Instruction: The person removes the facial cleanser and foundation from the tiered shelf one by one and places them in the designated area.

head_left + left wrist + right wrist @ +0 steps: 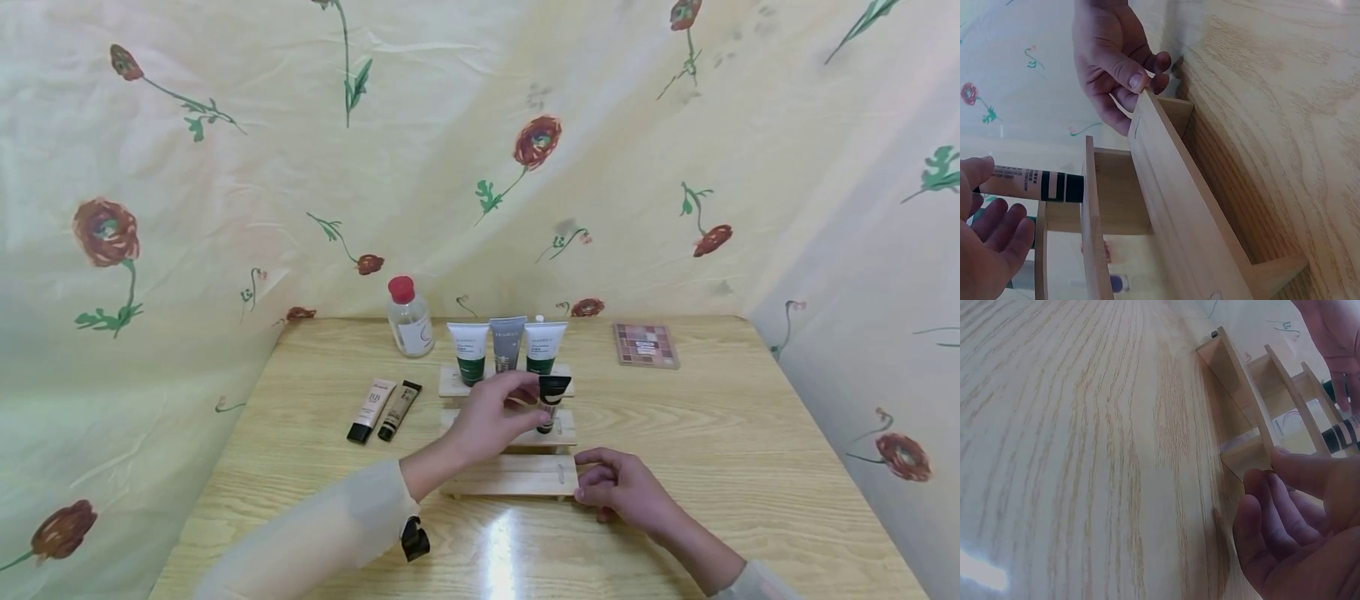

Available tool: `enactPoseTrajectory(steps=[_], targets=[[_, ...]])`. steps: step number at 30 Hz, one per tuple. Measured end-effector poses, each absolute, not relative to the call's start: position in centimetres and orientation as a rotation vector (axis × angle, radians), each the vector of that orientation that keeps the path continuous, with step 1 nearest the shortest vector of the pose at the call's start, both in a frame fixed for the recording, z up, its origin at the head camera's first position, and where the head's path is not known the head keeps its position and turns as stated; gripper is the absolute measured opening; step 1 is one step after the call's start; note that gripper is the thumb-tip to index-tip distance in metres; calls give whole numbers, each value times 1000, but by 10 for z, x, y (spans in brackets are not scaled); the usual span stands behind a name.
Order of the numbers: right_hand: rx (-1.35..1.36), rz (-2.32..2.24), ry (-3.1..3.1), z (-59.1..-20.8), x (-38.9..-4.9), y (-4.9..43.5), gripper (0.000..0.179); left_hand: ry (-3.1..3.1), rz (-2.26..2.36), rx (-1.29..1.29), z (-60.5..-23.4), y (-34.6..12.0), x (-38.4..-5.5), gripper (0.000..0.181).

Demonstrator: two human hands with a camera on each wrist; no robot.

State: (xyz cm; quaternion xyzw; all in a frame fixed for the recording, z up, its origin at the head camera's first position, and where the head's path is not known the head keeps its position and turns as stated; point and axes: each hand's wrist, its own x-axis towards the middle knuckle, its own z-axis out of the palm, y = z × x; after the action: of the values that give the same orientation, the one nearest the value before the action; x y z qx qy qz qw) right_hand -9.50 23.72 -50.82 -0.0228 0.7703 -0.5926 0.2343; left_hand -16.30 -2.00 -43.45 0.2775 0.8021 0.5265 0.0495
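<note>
My left hand pinches a small beige tube between thumb and fingers. This tube stands with its dark cap down at the right end of the middle step of a three-step wooden display rack. My right hand grips the right end of the lowest step, thumb on its front edge. On the top step stand two white-and-green tubes with a grey tube between them. Part of the middle step is hidden behind my left hand.
Left of the rack lie a pink BB cream tube and a gold-brown tube. A clear bottle with a red cap stands at the back left. An eyeshadow palette lies at the back right. Patterned cloth hangs behind the table.
</note>
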Motion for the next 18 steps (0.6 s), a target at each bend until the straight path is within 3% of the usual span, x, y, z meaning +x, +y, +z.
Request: enactPoseTrajectory(steps=[6, 18], targets=[[-57, -1630, 2106, -507, -94, 237, 61, 2463, 1602, 837, -432, -15, -163, 27], [-62, -1627, 2118, -507, -95, 238, 63, 2442, 1591, 805, -429, -13, -161, 22]])
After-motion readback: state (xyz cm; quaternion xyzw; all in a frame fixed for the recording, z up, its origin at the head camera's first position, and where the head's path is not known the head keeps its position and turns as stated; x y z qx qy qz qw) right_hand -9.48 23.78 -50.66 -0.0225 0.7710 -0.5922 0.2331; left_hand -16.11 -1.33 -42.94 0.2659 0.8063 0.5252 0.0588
